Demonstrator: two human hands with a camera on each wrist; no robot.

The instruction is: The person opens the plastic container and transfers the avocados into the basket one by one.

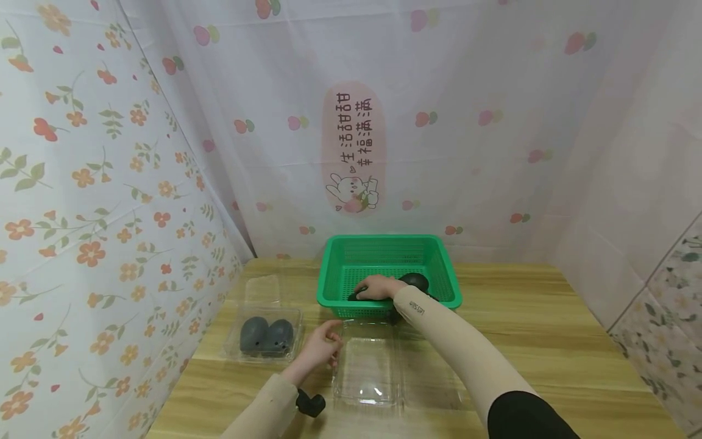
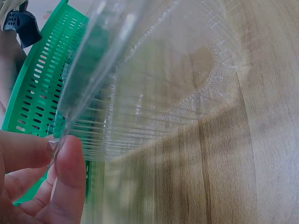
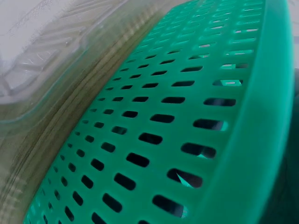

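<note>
My left hand (image 1: 322, 346) pinches the edge of a clear plastic clamshell box (image 2: 159, 93) between thumb and fingers. In the head view that box (image 1: 368, 372) stands before a green basket (image 1: 388, 312). Inside the basket my right hand (image 1: 378, 287) reaches over the front rim, its fingers curled down over a dark, rounded, fruit-like thing (image 1: 359, 297), mostly hidden. Another dark, smooth, rounded one (image 1: 415, 281) lies beside that wrist. In the right wrist view only the basket's slotted wall (image 3: 154, 116) and part of the clear box (image 3: 60, 60) appear, without the hand.
To the left an open clear box (image 1: 298, 314) holds two dark grey egg-shaped things (image 1: 254, 334). All of this stands on a wood-grain table (image 1: 526, 329). A patterned curtain (image 1: 466, 152) hangs behind it, and a floral one (image 1: 109, 213) at the left.
</note>
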